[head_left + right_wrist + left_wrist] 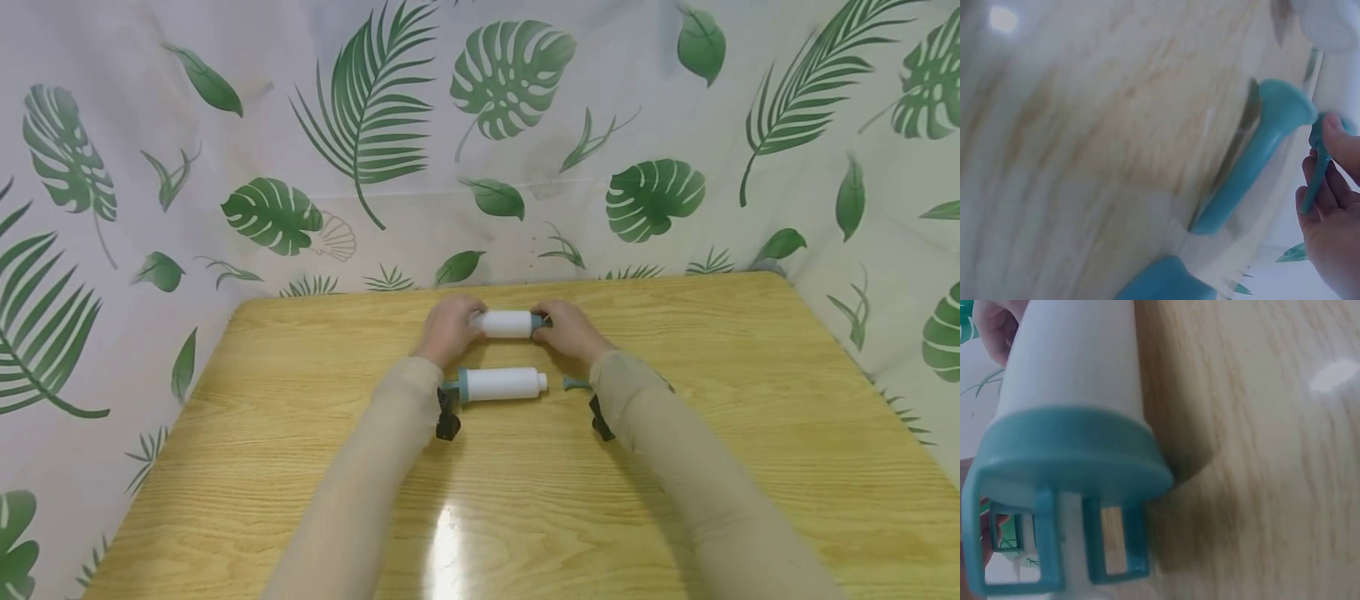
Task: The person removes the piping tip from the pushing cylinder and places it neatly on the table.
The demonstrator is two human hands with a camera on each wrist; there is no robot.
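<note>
Both hands hold a white cylinder [506, 324] above the far part of the table. My left hand [447, 329] grips its left end. The right hand [570, 331] pinches the teal end piece [1316, 178] at the other end; a thin tab of it lies across the fingers in the right wrist view. A second white cylinder [501, 384] lies below the hands, with a teal collar [1072, 447] and rectangular teal loops [1116, 544] at its left end. To its right, beside the right sleeve, is a flared teal tube [1244, 162].
The wood-grain table [525, 500] meets a leaf-printed cloth [420, 225] behind and at the sides. Another teal part [1166, 281] shows at the bottom of the right wrist view. A black wrist device [448, 421] hangs under the left sleeve, another [602, 421] under the right.
</note>
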